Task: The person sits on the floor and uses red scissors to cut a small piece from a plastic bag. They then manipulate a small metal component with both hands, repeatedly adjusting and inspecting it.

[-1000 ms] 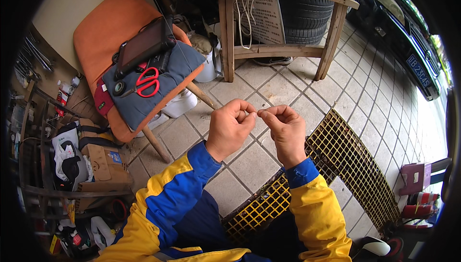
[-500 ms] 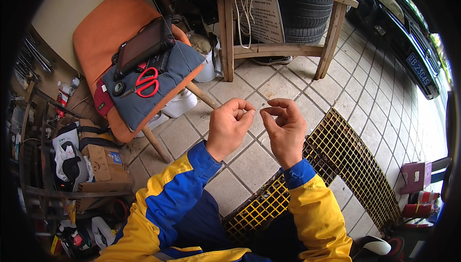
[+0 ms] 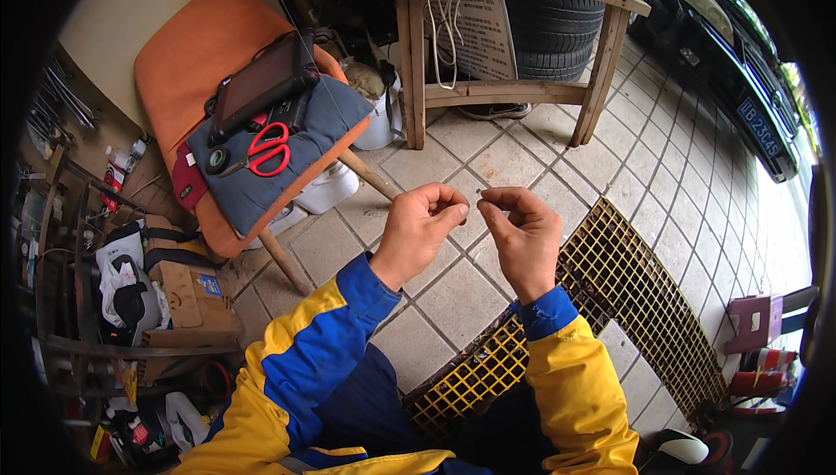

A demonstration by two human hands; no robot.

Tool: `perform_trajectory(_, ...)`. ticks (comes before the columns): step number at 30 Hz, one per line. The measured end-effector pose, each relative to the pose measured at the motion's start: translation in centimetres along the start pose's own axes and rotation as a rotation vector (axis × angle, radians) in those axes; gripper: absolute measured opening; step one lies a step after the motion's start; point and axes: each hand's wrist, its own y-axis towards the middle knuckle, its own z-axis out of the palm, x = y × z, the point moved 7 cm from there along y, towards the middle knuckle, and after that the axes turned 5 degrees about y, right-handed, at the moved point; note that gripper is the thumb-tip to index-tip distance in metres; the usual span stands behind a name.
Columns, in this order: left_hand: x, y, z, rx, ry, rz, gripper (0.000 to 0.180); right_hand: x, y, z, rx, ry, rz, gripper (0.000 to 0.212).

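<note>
My left hand and my right hand are raised close together over the tiled floor, fingertips facing each other with a small gap between them. On each, thumb and forefinger are pinched. A tiny dark bit shows at the tip of my right fingers, too small to name. Whatever my left fingers hold, if anything, is hidden. To the left, red-handled scissors and a black tape roll lie on a grey-blue cushion on an orange chair, beside a black tablet-like device.
A wooden frame with white cord stands ahead, before stacked tires. Yellow floor grating lies at right. A dark car is at far right. Cardboard box and cluttered shelves stand at left.
My right fingers have drawn closer together into a pinch, and a tiny dark bit now shows at their tip. Both hands have shifted slightly to the right.
</note>
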Motion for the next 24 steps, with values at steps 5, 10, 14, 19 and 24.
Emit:
perform_trajectory(5, 0.6, -0.4, 0.1, 0.07, -0.089, -0.144, 0.011, -0.3, 0.2, -0.2, 0.032, 0.082, 0.015, 0.012)
perform_trajectory(10, 0.0, -0.4, 0.2, 0.059, -0.062, -0.085, 0.01, 0.0, 0.3, -0.1, 0.041, 0.088, 0.014, 0.012)
perform_trajectory(14, -0.5, -0.4, 0.0, 0.012, -0.012, -0.05, 0.01, 0.5, 0.2, -0.1, 0.051, 0.042, 0.007, 0.01)
perform_trajectory(19, -1.6, -0.7, -0.3, -0.074, 0.139, 0.03, 0.008, 1.1, 0.0, 0.0, 0.038, 0.032, -0.028, 0.011)
perform_trajectory(24, -2.7, -1.3, 0.1, -0.143, 0.301, 0.202, 0.006, 1.2, -0.1, -0.1, 0.02, 0.018, -0.036, 0.012)
